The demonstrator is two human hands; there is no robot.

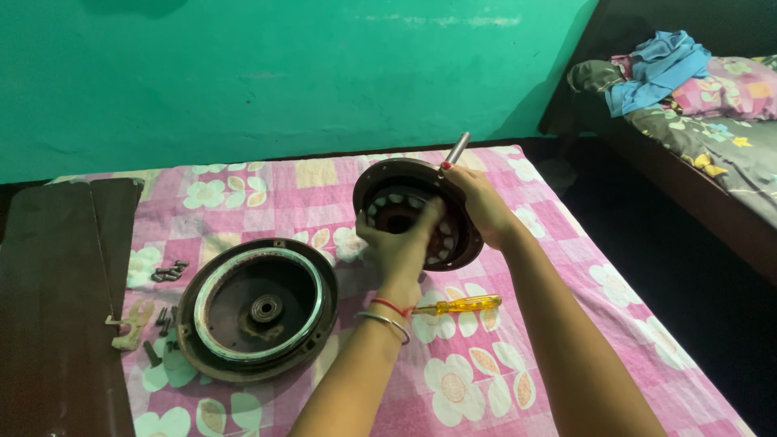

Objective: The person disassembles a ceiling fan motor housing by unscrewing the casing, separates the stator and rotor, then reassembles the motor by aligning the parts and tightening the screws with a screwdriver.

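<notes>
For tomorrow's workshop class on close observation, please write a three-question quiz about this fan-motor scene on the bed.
1. True or false: both hands grip the round dark motor half with coils, held on edge.
2. Which tool lies on the pink floral sheet under the left forearm? A) pliers B) yellow-handled screwdriver C) hammer
3. Where do the small dark screws lie?

Key
1. True: left hand in front, right hand on the rim.
2. B
3. Left of the round brown motor cover lying open.
</notes>
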